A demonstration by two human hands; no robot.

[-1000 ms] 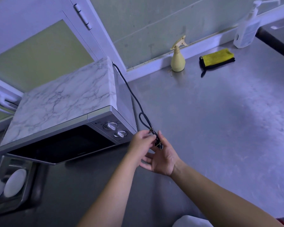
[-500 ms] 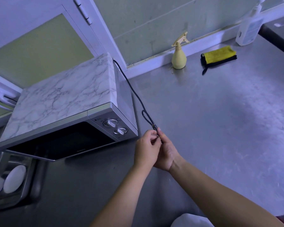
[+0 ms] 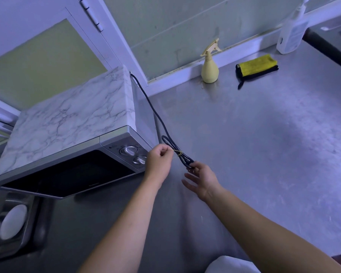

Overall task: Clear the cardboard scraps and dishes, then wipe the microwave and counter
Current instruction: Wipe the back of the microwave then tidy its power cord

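A microwave [image 3: 71, 123] with a marble-patterned top stands at the left of the steel counter [image 3: 254, 144]. Its black power cord [image 3: 158, 117] runs from the back down to a folded bundle bound by a thin yellow tie [image 3: 179, 153]. My left hand [image 3: 159, 158] pinches the end of that tie beside the microwave's knobs. My right hand [image 3: 202, 179] holds the lower end of the cord bundle between thumb and fingertip, the other fingers spread. A yellow and black cloth [image 3: 256, 65] lies folded at the back of the counter.
A pale yellow spray bottle [image 3: 210, 69] stands by the back wall left of the cloth. A white pump bottle [image 3: 291, 34] is at the far right back. White dishes [image 3: 12, 223] lie in a sink at the lower left. A white object [image 3: 230, 265] shows at the bottom edge.
My hands have separated: the left pulled the tie leftward, the right slid down to the bundle's lower end and opened its fingers. The view moved a little closer.
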